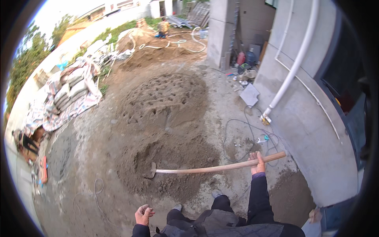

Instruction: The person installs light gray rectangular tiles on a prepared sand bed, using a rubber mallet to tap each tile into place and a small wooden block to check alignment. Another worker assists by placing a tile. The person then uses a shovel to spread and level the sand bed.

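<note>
A hoe [213, 170] with a long wooden handle lies nearly level across the space in front of me. My right hand [257, 162] grips it near the handle's right end. The metal blade [153, 170] is at the left end, at a hollow in the grey-brown heap of sand or mortar mix [177, 152]. Low in the view and away from the handle, my left hand [144, 215] has loosely bent fingers and nothing visible in it. Farther off, many small holes dot the rounded top of another mound [164, 94].
A thin cable [225, 144] loops over the ground beside the wall on the right, where a white pipe [294, 67] slants down. Stacked sacks [73, 93] under a sheet stand at the left. A person [163, 27] is far back near a pale hose [193, 37].
</note>
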`<action>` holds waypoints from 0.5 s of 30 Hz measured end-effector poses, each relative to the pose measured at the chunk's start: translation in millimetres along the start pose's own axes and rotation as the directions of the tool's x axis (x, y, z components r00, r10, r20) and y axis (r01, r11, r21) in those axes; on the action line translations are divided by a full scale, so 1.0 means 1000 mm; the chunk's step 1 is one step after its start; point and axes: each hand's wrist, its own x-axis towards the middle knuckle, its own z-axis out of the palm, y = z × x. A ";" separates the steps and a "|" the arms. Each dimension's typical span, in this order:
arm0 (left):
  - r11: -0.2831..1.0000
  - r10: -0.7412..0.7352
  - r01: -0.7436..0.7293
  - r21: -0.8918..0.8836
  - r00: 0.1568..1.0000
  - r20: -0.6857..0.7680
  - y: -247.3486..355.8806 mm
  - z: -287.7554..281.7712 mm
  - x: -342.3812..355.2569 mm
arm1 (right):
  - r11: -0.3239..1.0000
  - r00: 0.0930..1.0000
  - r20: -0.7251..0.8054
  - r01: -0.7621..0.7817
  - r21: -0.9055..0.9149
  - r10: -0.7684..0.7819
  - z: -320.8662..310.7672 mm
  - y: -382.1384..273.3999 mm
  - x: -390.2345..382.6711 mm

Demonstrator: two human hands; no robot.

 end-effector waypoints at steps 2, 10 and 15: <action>0.992 -0.108 0.093 -0.089 0.977 -0.186 0.023 0.046 -0.072 | 0.999 0.903 0.428 0.011 -0.047 0.010 0.050 -0.010 -0.002; 0.745 0.016 0.161 -0.647 0.966 0.259 0.178 0.220 -0.239 | 0.857 -0.237 0.962 0.515 0.008 0.133 0.238 -0.019 -0.182; 0.437 -0.189 0.246 -0.865 0.966 0.179 0.159 0.236 -0.333 | 0.921 -0.772 0.615 0.342 0.186 0.163 0.173 0.038 -0.304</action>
